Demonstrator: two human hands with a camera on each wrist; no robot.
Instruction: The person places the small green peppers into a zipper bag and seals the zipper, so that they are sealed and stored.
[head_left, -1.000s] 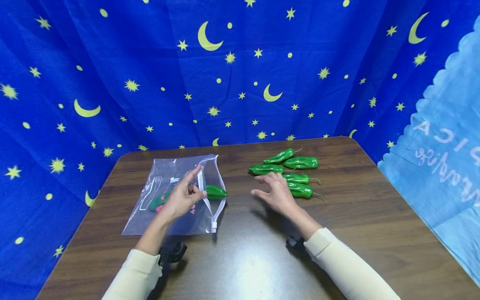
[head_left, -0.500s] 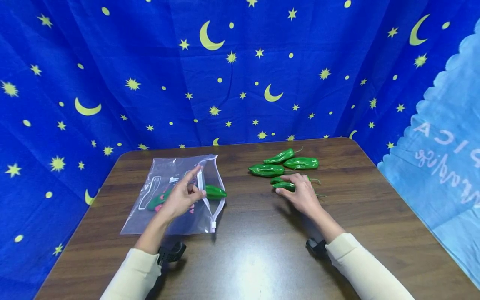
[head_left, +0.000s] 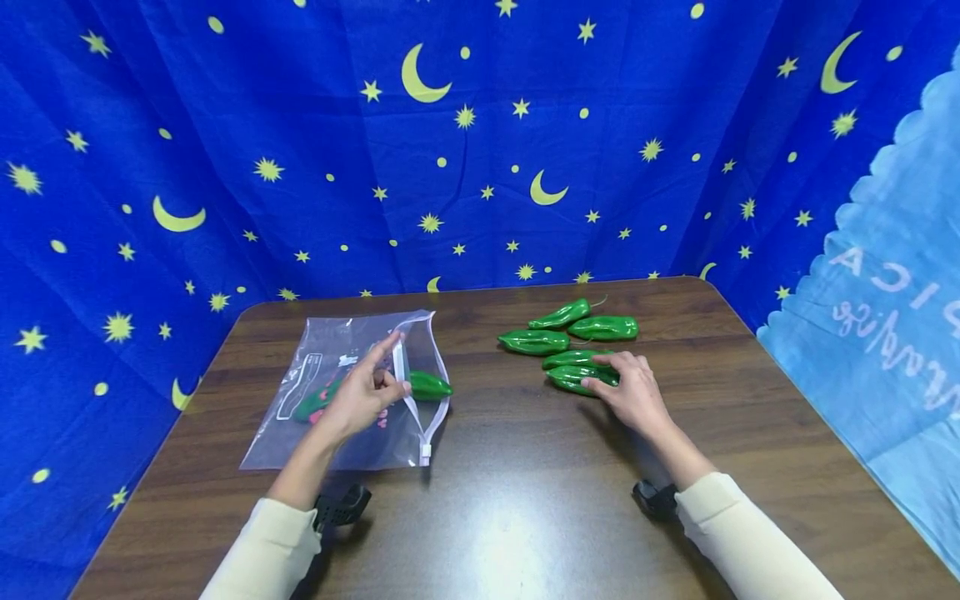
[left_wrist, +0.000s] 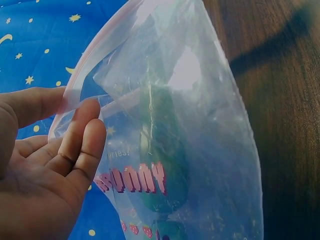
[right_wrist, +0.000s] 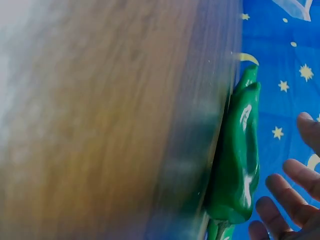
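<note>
A clear zip bag (head_left: pixel 281 442) with pink print lies at the left of the table in the head view. My left hand (head_left: pixel 358 404) holds its mouth edge between thumb and fingers, and the left wrist view shows the hand (left_wrist: pixel 47 155) at the pink zip strip (left_wrist: pixel 75 82). Inside the bag lies a green pepper (head_left: pixel 429 386), its tip showing at the opening. My right hand (head_left: pixel 636 393) hovers at the stem end of the nearest green pepper (head_left: pixel 573 380), fingers spread. Another green pepper (head_left: pixel 570 358) lies just behind it. In the right wrist view the fingers (right_wrist: pixel 285 192) stand apart from a pepper (right_wrist: pixel 237 160).
Three more green peppers lie farther back: a left one (head_left: pixel 532 341), a right one (head_left: pixel 603 327) and a rear one (head_left: pixel 561 314). The dark wooden table (head_left: pixel 487 483) ends at a blue star-and-moon curtain (head_left: pixel 480 125). A white slider (head_left: pixel 426 451) sits at the bag's near corner.
My right hand has moved rightward along the nearest peppers to their stem ends, uncovering more of them. The left hand and bag have stayed nearly still.
</note>
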